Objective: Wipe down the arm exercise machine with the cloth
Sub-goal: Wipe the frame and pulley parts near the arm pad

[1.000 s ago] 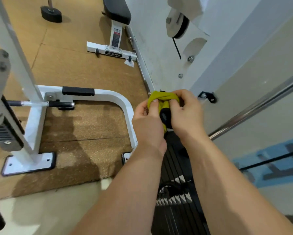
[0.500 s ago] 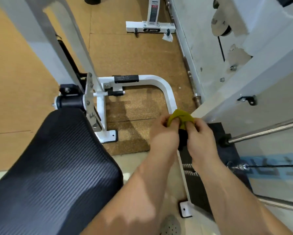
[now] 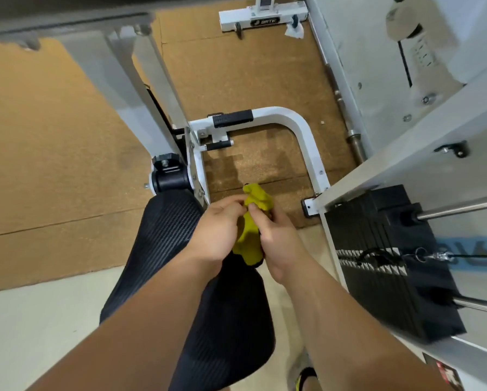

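- Hands: I read the left hand (image 3: 217, 235) and the right hand (image 3: 279, 241) close together near frame centre. Both have their fingers curled into the yellow cloth (image 3: 252, 221).
- Grip: the left hand holds the cloth from its 9 o'clock side and the right hand from its 3 o'clock side. Their fingertips meet on the upper part of the cloth.
- Cloth: it is bunched. One end sticks out past the fingers toward 12 o'clock, and the other end runs down between the palms toward 6 o'clock. It sits over the right edge of the black pad (image 3: 157, 249); I cannot tell whether they touch.
- Arm exercise machine (image 3: 118, 74): its grey upright runs from 11 o'clock down to a black knob (image 3: 169, 176) at 10 o'clock from the hands.
- Black pad: ribbed, lying under the left forearm, from 10 o'clock toward 6 o'clock.
- White tubular frame (image 3: 307, 136): a curved base at 12 o'clock from the hands, resting on the cork floor (image 3: 250, 80).
- Weight stack (image 3: 383, 249): black plates at 3 o'clock from the hands, with chrome guide rods (image 3: 462, 206) leading off to the right.
- Second white base (image 3: 262, 19): at the top edge, well apart.
- Shoe (image 3: 305, 375): at 6 o'clock, at the bottom edge.
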